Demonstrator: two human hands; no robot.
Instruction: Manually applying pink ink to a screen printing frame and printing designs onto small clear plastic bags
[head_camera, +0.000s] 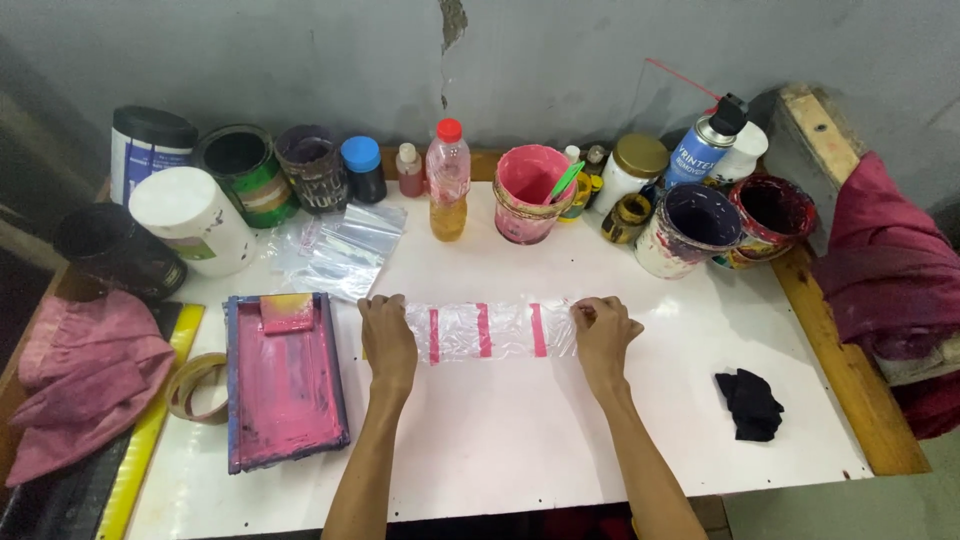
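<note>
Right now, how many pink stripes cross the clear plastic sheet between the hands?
3: one beside the left hand, one mid-sheet, one near the right hand. Hands may hide others.

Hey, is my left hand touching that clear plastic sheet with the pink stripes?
Touching. The head view shows the left hand pressing flat on the plastic sheet's left end.

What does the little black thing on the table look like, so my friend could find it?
Start at the white table and look to the person's right hand. Past it, near the wooden edge, lies a crumpled black cloth, alone and dark, far from the paint pots.
</note>
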